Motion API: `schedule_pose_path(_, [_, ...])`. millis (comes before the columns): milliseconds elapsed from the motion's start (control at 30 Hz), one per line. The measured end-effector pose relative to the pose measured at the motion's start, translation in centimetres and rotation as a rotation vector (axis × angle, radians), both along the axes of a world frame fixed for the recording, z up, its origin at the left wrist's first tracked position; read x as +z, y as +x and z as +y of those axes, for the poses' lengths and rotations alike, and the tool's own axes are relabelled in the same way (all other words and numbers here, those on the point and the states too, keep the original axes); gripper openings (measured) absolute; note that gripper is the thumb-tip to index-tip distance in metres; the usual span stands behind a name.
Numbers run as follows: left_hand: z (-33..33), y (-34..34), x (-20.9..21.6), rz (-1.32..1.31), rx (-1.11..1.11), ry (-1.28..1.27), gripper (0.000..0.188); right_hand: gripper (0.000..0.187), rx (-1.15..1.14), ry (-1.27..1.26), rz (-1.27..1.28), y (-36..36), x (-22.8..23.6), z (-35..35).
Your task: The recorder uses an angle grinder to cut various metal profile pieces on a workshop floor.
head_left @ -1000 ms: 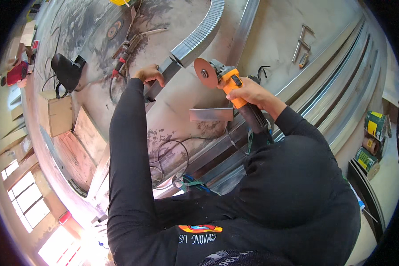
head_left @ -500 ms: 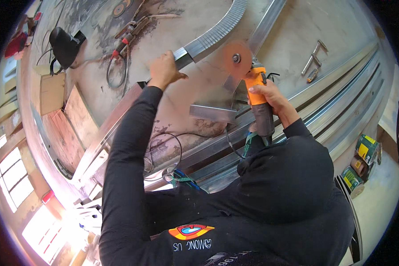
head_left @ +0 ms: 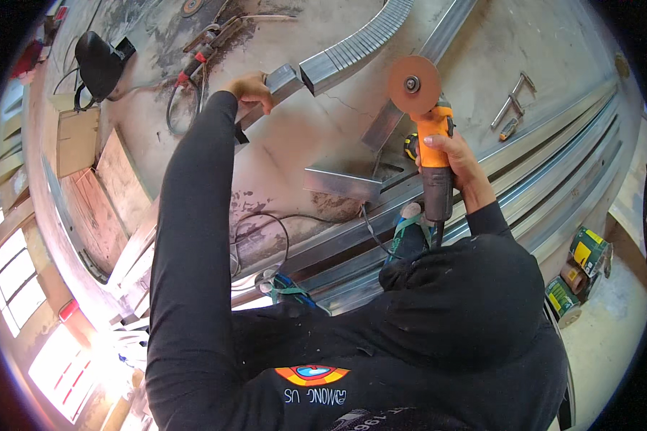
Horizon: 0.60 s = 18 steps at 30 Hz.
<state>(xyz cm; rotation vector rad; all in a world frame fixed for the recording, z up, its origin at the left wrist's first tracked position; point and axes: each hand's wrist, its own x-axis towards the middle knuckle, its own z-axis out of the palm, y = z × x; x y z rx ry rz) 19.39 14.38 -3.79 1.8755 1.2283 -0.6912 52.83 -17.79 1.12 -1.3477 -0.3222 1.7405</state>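
Note:
My right hand (head_left: 456, 154) is wrapped round an orange and black angle grinder (head_left: 435, 144), raised with its brown disc (head_left: 414, 85) facing up. My left hand (head_left: 250, 89) is closed over a square metal tube (head_left: 284, 82), whose cut end sticks out past my fingers. Just to its right, across a small gap, lies the open end of a curved metal tube (head_left: 352, 54), slotted all along its bend. A straight metal tube (head_left: 444, 32) runs up behind the disc, and a short tube piece (head_left: 343, 183) lies nearer to me.
Long metal tubes (head_left: 546, 169) lie in a bundle on the right. Clamps with cables (head_left: 198, 65) and a black welding mask (head_left: 97, 65) are at the far left. A T-shaped metal tool (head_left: 512, 102) rests at the right. A cord (head_left: 287, 237) loops near my feet.
The grinder has shifted slightly right, and its blurred disc now looks sharp. My left hand and its tube have moved left, leaving a gap before the curved tube.

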Motion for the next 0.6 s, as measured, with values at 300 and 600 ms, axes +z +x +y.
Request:
schedule_pose_path(300, [-1.7,3.1,0.0,0.068,0.097,-0.121,0.043,0.047,-0.003,-0.019,-0.031,1.5,-0.2,-0.3])
schedule_pose_path(600, [-6.7,0.8,-3.4,-0.145,-0.068,0.715,0.032,0.046,-0.052,0.015,-0.006,1.1,-0.6,0.7])
